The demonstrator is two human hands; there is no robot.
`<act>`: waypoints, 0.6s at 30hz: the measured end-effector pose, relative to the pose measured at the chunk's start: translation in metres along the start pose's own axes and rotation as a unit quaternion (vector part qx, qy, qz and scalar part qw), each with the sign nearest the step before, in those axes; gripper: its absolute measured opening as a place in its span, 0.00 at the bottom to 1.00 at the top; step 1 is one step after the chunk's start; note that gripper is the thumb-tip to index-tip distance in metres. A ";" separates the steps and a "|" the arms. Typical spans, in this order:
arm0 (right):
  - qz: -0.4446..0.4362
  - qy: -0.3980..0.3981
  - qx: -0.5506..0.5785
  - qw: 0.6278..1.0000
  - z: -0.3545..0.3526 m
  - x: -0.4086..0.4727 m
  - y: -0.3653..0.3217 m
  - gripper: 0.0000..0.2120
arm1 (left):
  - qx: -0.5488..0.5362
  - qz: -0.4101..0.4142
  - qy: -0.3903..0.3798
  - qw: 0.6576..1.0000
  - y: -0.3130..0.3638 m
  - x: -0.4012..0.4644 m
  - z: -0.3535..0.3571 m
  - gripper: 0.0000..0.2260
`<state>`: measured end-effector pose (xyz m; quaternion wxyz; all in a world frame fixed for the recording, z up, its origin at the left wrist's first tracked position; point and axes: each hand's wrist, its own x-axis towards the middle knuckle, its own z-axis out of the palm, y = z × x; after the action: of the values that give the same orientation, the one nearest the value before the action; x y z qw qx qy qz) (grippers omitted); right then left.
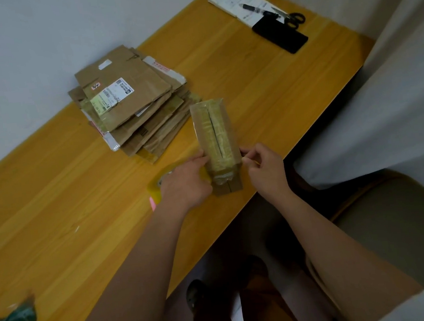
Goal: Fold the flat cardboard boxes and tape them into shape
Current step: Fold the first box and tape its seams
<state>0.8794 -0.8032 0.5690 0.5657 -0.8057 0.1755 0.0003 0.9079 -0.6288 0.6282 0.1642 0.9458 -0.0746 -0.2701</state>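
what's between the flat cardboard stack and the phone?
Head view: only bare wooden tabletop lies between the flat cardboard stack and the phone.

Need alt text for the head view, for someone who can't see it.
Two hands, left hand and right hand, hold a small taped cardboard box on a wooden table, beside a stack of flat boxes. A tape roll lies under the left hand.

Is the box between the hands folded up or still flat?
Folded up. The box stands as a narrow block with taped top flaps, unlike the flat stack beside it.
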 end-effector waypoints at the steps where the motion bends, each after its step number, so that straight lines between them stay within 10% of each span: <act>1: 0.003 0.002 -0.001 1.000 0.001 0.001 0.000 0.06 | -0.001 0.002 -0.001 1.000 -0.001 0.000 0.000 0.31; 18: 0.059 0.029 -0.007 0.998 0.005 0.014 -0.001 0.09 | -0.050 0.021 -0.011 0.998 -0.011 0.010 -0.001 0.29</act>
<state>0.8936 -0.8017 0.5654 0.5541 -0.7972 0.2391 0.0121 0.9169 -0.6205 0.6201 0.2159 0.9315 -0.0827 -0.2807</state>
